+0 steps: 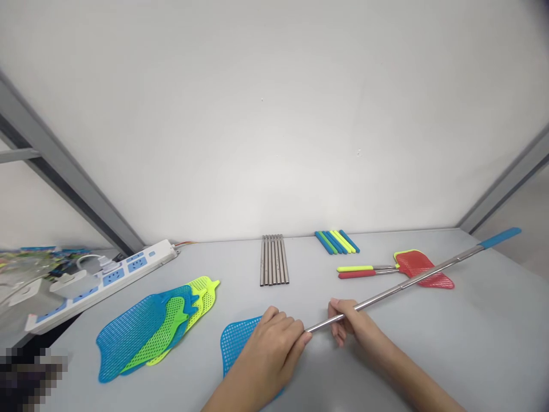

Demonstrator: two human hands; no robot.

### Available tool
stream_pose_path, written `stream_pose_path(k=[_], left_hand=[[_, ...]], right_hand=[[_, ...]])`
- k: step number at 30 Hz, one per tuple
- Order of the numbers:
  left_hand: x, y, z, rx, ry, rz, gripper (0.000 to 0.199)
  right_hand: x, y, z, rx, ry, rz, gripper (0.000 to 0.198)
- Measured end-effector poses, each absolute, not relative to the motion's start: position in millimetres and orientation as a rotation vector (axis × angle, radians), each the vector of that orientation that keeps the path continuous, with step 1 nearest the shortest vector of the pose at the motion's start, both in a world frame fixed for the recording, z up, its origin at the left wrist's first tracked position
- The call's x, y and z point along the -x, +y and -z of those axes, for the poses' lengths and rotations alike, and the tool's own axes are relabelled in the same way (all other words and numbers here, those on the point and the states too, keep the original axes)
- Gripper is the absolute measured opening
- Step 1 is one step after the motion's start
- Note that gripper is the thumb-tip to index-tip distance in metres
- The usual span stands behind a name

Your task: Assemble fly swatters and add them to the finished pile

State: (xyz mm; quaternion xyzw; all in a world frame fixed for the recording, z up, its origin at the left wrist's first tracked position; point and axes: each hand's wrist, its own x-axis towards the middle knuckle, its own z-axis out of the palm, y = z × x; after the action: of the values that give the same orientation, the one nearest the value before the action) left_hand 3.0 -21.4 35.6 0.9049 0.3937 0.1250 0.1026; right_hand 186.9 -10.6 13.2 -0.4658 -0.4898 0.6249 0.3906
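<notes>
A blue fly swatter is stretched out slantwise across the view. Its perforated blue head (237, 337) is at lower centre, partly covered by my left hand (274, 350), which is closed around the point where the head meets the metal rod. The extended telescopic rod (388, 292) runs up to the right and ends in a blue handle grip (501, 237). My right hand (358, 326) is on the thin end of the rod, its fingers curled around it, close to my left hand. Past the hands, the rod crosses above a red swatter head (414, 266).
Two finished swatters with red (355, 274) and yellow (355, 268) grips lie at right. Several metal rods (274, 260) and coloured grips (337, 242) sit by the wall. Loose blue, green and yellow heads (132, 329) overlap at left, near a white power strip (124, 273).
</notes>
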Motion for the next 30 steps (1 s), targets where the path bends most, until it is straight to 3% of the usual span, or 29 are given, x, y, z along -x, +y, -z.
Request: stream_pose_path(k=[4,12,22,30], left_hand=[[0,-19,-37,-2.656,1.168,-0.422,0.025],[1,-18,-38,-2.63,1.217,-0.48,0.027],[2,-18,-35,-2.616,1.25,-0.368,0.023],[2,-17,-29,-2.552,1.205,-0.325,0.025]], right_hand=[[-189,-9,-15,1.237,-1.18,-1.44,0.037],[-199,-5,-15,1.148,-0.839,-1.455,0.033],[-217,9,-17,0.648,-0.206,-1.572,0.011],[-242,14,-7,0.538,-0.086,-1.511,0.018]])
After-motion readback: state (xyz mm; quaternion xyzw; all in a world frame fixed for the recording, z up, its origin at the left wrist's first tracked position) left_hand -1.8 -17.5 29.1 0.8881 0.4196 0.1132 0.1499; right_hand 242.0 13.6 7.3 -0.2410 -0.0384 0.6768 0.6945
